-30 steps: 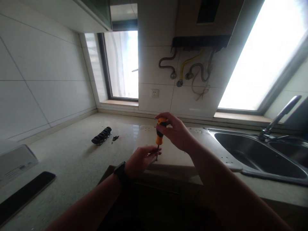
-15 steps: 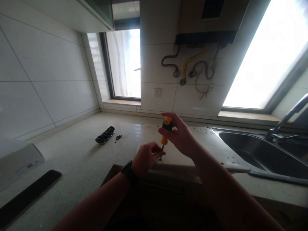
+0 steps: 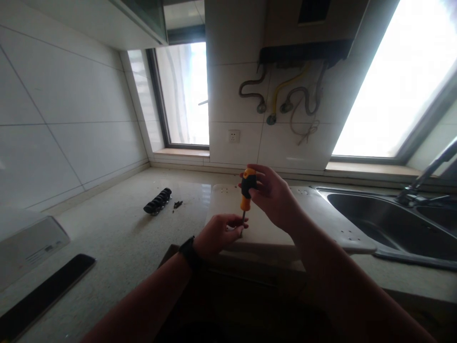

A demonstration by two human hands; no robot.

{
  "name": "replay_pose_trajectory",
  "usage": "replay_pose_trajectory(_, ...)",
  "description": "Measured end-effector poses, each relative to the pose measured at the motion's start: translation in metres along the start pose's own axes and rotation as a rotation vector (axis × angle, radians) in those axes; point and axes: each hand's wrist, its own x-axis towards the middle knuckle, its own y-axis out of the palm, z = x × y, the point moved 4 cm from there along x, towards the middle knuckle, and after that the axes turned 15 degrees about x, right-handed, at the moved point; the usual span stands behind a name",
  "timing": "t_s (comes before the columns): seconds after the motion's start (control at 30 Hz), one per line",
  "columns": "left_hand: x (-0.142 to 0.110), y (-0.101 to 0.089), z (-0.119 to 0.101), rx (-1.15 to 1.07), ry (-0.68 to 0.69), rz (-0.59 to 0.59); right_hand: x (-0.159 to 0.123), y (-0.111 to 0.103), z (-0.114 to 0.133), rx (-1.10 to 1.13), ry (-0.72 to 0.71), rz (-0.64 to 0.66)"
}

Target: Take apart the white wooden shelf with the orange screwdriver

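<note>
Dim room, backlit. Daylight from two windows: right window (image 3: 371,95) blown out to white, left window (image 3: 189,95) bright, some detail left. Pale sheen on counter (image 3: 117,228) below the left one; soft shadow off the black holder (image 3: 157,202), toward lower left. Forearms (image 3: 150,290) dusky, near-black under the counter edge. Wide lens; right window leans hard. Slight haze overall; screwdriver (image 3: 245,204) soft-edged, print on white box (image 3: 32,243) unreadable.

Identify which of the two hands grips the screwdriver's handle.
The right hand: its fingers close around the orange-and-black handle. The left hand, dark wristband behind it, sits lower, fingers at the shaft.
</note>
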Motion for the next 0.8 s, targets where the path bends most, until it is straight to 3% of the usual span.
replay_pose_trajectory(0.13,0.0009,-0.0003,0.0007,-0.044,0.005,-0.014,0.0008,0.0013,0.0006,0.007,0.017,0.0)
replay_pose_trajectory(0.4,0.0021,-0.0006,0.0007,-0.028,-0.05,-0.079,-0.0073,-0.0016,-0.0039,-0.181,0.05,-0.078)
replay_pose_trajectory(0.8,0.0011,-0.0012,0.0042,-0.053,-0.108,-0.155,-0.0085,-0.0001,0.0019,-0.271,0.038,-0.055)
